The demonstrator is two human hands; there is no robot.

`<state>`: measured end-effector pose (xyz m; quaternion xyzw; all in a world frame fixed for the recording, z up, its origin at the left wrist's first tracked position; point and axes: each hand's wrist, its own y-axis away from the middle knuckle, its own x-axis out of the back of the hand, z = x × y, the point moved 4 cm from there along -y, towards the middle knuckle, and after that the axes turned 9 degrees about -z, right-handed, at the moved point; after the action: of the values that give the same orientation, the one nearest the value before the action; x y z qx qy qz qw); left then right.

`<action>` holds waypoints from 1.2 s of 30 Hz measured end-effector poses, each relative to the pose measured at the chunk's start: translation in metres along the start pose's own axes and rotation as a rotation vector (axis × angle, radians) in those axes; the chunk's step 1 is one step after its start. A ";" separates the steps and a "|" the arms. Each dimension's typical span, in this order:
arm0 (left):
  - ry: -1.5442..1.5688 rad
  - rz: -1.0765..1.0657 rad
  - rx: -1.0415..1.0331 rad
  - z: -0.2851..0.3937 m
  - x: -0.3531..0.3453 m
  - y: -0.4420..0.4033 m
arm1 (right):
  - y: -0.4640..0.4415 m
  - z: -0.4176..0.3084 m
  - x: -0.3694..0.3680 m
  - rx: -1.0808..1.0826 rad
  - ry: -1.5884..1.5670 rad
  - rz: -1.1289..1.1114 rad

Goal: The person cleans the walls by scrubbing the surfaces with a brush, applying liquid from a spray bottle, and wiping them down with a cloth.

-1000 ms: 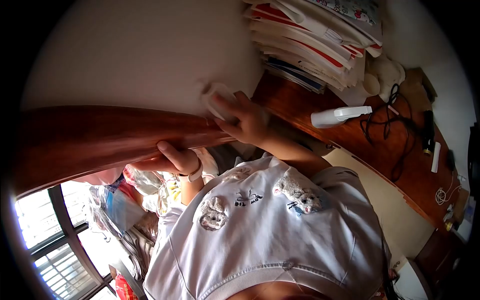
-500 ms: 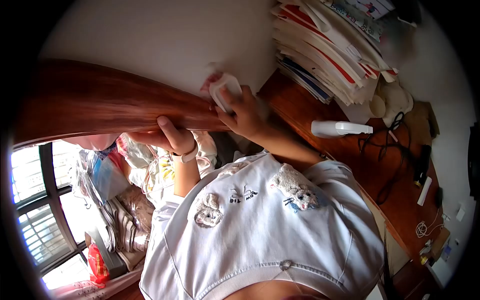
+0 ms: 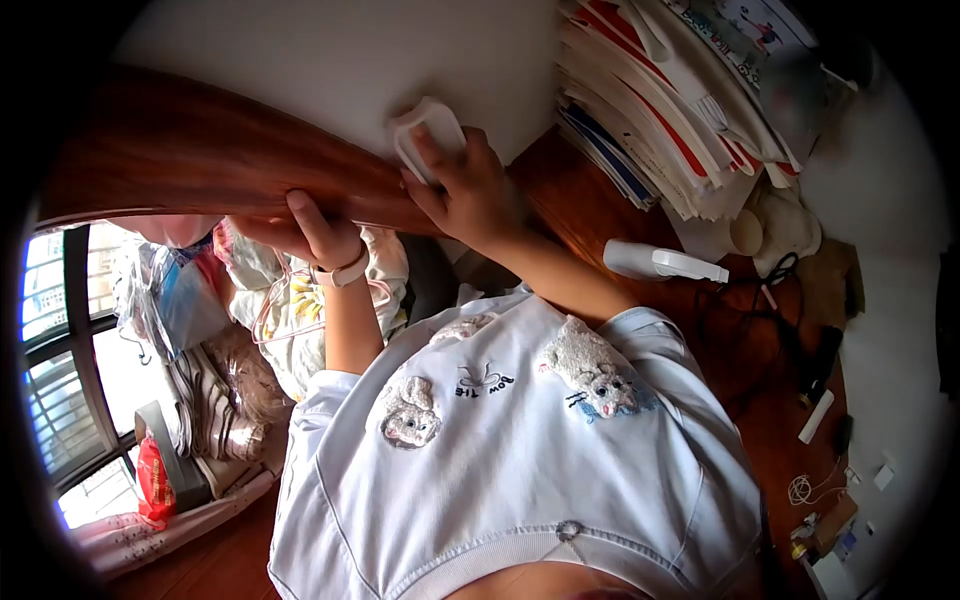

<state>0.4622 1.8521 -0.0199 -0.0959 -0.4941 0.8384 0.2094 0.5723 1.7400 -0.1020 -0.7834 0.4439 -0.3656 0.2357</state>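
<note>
My left hand [image 3: 315,235] grips the lower edge of a dark reddish wooden board [image 3: 220,150]; its thumb lies on the face and the fingers go under the edge. In my right hand [image 3: 470,190] is a white, rounded, brush-like object [image 3: 425,135], held with a finger stretched along its back. It is up against the pale wall [image 3: 300,60], just above the board's top edge. Its underside is hidden, so I cannot tell its exact kind.
A tall stack of papers and books [image 3: 670,110] stands on the wooden desk [image 3: 560,190] at right. Near it lie a white bottle-like item [image 3: 665,262] and a black cable [image 3: 765,310]. Bags and cloths [image 3: 290,320] are at left beside a barred window [image 3: 75,370].
My right hand has moved slightly up and left with the white brush-like object. My left hand keeps its hold on the board. The whole view has shifted a little.
</note>
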 end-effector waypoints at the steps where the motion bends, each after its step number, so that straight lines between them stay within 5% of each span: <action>1: -0.028 -0.002 -0.020 0.002 0.000 -0.001 | 0.013 0.007 -0.005 0.042 0.024 -0.047; 3: -0.043 0.013 -0.065 -0.001 -0.008 -0.008 | 0.018 0.015 -0.004 0.121 0.021 -0.171; 8: 0.050 0.048 -0.015 0.003 -0.009 -0.001 | -0.006 0.000 0.010 -0.023 -0.010 -0.114; 22: 0.085 0.058 -0.007 -0.007 -0.003 -0.001 | 0.005 0.009 0.011 0.092 -0.025 -0.096; 26: 0.029 0.027 0.008 -0.006 -0.005 0.000 | -0.023 -0.007 0.026 -0.066 -0.072 -0.176; 31: 0.022 0.037 -0.042 -0.004 -0.004 -0.002 | -0.001 0.015 0.011 0.168 -0.092 -0.094; 34: 0.044 -0.012 -0.026 -0.001 -0.008 -0.003 | -0.012 0.001 0.021 -0.024 -0.063 -0.193; 36: 0.032 -0.010 -0.015 -0.001 -0.007 -0.001 | -0.009 0.016 0.007 0.045 -0.071 -0.131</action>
<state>0.4688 1.8497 -0.0199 -0.1085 -0.4973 0.8320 0.2208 0.5920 1.7388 -0.1031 -0.8177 0.3748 -0.3621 0.2446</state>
